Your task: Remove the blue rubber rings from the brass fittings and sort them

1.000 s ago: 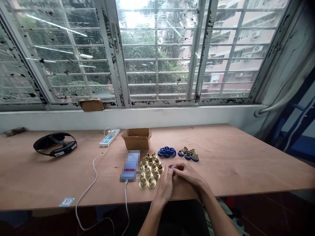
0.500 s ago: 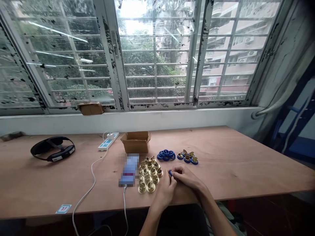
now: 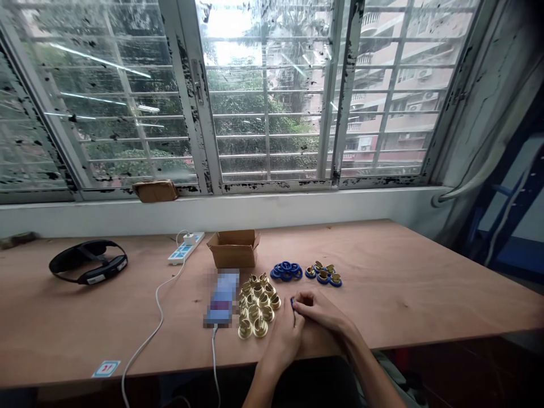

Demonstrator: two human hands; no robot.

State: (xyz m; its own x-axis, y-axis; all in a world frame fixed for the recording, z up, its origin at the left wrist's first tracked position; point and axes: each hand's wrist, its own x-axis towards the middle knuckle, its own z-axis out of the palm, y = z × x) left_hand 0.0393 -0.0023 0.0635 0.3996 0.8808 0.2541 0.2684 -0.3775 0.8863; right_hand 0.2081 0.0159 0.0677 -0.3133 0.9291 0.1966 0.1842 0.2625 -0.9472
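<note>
Both of my hands meet near the table's front edge around a small blue ring (image 3: 292, 303), mostly covered by fingers. My left hand (image 3: 285, 328) is closed at the ring's left side; whether a gold piece sits inside it is hidden. My right hand (image 3: 317, 309) pinches the ring from the right with thumb and index finger. Left of my hands stands a cluster of gold metal pieces (image 3: 254, 311) with round bases. Beyond my hands lies a pile of loose blue rings (image 3: 286, 271). Farther right are several gold pieces fitted with blue rings (image 3: 323, 276).
On the wooden table (image 3: 408, 283) an open cardboard box (image 3: 233, 252) stands behind a blurred phone (image 3: 223, 297) with its white cable (image 3: 215, 362). A power strip (image 3: 186, 249) and a black headset (image 3: 89, 263) are farther left. The window wall (image 3: 297, 207) bounds the back.
The view has tilted up slightly, so the table sits a little lower in the picture. My right fingers have shifted slightly over the blue ring, covering more of it.
</note>
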